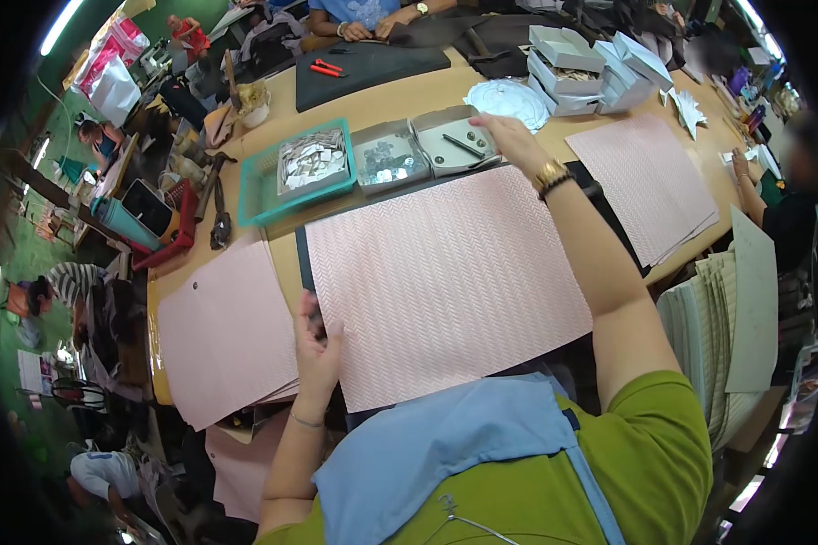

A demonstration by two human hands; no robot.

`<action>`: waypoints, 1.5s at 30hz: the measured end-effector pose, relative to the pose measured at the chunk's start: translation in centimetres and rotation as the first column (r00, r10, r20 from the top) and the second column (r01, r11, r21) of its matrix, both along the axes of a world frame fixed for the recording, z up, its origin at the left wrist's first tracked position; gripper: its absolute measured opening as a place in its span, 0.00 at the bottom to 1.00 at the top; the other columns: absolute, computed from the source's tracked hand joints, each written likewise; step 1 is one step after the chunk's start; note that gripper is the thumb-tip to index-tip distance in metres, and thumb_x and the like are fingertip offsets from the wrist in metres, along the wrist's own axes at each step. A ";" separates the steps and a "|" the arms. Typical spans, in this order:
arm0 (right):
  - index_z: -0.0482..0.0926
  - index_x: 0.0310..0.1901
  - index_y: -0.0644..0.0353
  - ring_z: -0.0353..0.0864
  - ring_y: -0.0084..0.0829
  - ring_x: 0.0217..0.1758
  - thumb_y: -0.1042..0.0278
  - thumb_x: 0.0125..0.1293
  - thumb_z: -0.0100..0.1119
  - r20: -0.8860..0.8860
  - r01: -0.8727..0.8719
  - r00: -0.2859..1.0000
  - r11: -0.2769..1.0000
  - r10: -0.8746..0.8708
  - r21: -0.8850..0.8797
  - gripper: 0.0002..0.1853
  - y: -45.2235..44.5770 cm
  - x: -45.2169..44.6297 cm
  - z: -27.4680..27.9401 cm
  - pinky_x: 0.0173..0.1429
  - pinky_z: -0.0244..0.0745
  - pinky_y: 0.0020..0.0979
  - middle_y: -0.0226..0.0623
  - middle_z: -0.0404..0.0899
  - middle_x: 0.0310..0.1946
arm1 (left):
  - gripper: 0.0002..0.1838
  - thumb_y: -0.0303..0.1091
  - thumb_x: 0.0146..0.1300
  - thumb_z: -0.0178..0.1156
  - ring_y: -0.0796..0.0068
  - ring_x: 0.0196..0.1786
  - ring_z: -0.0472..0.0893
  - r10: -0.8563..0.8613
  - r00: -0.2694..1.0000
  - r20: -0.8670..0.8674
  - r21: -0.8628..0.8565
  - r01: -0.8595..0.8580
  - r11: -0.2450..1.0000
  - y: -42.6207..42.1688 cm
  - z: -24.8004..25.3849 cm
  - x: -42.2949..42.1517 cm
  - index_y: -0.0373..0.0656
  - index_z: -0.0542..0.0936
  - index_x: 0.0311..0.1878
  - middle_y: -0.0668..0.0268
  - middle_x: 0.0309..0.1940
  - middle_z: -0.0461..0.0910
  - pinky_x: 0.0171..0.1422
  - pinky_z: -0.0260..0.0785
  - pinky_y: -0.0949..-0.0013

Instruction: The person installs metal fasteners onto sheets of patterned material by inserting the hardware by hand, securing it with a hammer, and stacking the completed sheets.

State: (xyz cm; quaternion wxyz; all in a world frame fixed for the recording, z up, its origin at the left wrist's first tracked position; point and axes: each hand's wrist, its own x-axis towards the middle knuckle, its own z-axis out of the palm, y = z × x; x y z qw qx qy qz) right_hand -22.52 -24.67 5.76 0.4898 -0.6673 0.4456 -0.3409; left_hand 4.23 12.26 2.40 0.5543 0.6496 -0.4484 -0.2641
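- Pink sheet (pixel 454 291): on dark mat (pixel 305 259), table (pixel 282 98) before me.
- My left hand (pixel 319 354): fingers apart from thumb, beside sheet's left edge.
- My right hand (pixel 511 143): by open box (pixel 434 145); cannot tell whether fingers grip.

centre sheet (pixel 445 295): herringbone-textured, satiny | basket (pixel 302 209): plastic | wristwatch (pixel 552 175): shiny metal | apron (pixel 445 445): cloth

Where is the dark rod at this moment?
In the head view, the dark rod lies in the open box just left of the right hand, beyond the textured pink sheet.
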 end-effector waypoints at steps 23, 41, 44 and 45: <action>0.84 0.48 0.66 0.84 0.20 0.44 0.75 0.68 0.64 0.379 -0.266 0.903 0.956 0.203 0.122 0.09 12.5 4.0 -5.1 0.49 0.79 0.23 0.34 0.86 0.43 | 0.10 0.29 0.72 0.61 0.83 0.46 0.82 -0.325 0.878 -0.351 -0.095 0.312 0.945 -16.2 -2.6 -5.6 0.36 0.83 0.51 0.67 0.45 0.85 0.52 0.76 0.77; 0.84 0.49 0.65 0.87 0.27 0.47 0.82 0.64 0.65 0.246 -0.292 0.895 0.906 0.372 -0.307 0.12 13.6 4.0 -4.7 0.53 0.84 0.26 0.38 0.86 0.46 | 0.19 0.23 0.65 0.66 0.80 0.46 0.82 -0.324 0.858 -0.399 -0.081 0.319 0.944 -16.1 -2.1 -5.1 0.38 0.75 0.59 0.65 0.43 0.83 0.53 0.79 0.75; 0.85 0.49 0.65 0.87 0.25 0.43 0.80 0.64 0.66 0.157 -0.243 0.937 0.903 0.313 -0.353 0.12 13.5 3.9 -4.5 0.51 0.84 0.25 0.38 0.87 0.44 | 0.20 0.25 0.65 0.65 0.76 0.47 0.83 -0.325 0.903 -0.280 -0.044 0.326 0.944 -16.5 -1.5 -5.0 0.39 0.75 0.60 0.63 0.44 0.83 0.54 0.78 0.71; 0.85 0.49 0.65 0.87 0.25 0.42 0.79 0.64 0.67 0.152 -0.194 0.956 0.931 0.250 -0.310 0.11 13.3 4.0 -4.5 0.49 0.83 0.25 0.38 0.87 0.44 | 0.20 0.28 0.65 0.65 0.72 0.47 0.83 -0.310 0.942 -0.128 -0.025 0.310 0.951 -16.6 -0.6 -5.1 0.40 0.76 0.60 0.61 0.45 0.83 0.56 0.78 0.67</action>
